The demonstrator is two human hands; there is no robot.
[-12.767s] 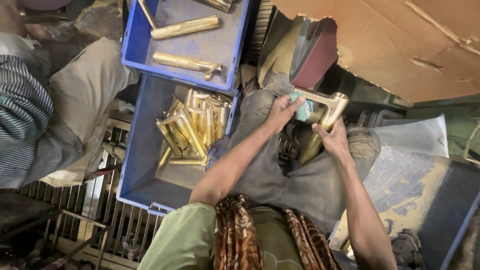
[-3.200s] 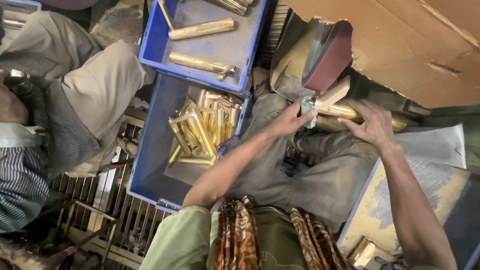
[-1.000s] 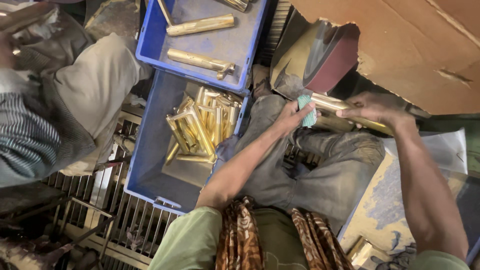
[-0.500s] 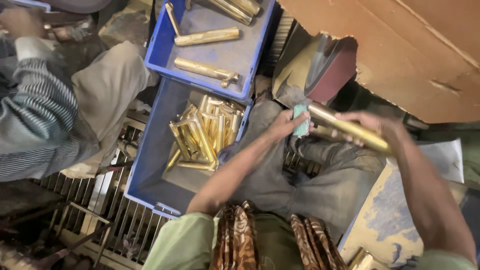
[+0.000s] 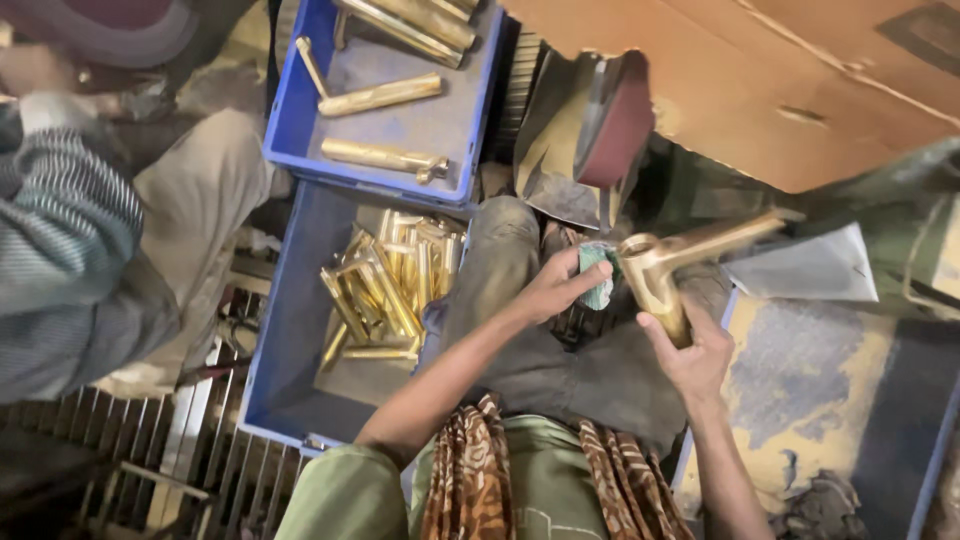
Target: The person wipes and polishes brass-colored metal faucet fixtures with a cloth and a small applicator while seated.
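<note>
- Right hand (image 5: 690,355) wrapped round the lower end of a brass fitting (image 5: 665,270), T-shaped, held over the lap; long arm points off to the right.
- Left hand (image 5: 550,290) pinching a green cloth (image 5: 598,275), pressed vs. the fitting's open end.
- Near blue tray (image 5: 290,340) on the left, w/ a heap of brass parts (image 5: 390,290).
- Far blue tray (image 5: 440,120) above it, a few brass rods (image 5: 380,97) lying apart.
- Another person's striped sleeve (image 5: 70,230) at far left.
- Dark red wheel (image 5: 615,125) just beyond the hands.

Angled brass fitting (image 5: 672,268), green cloth (image 5: 597,272)
</note>
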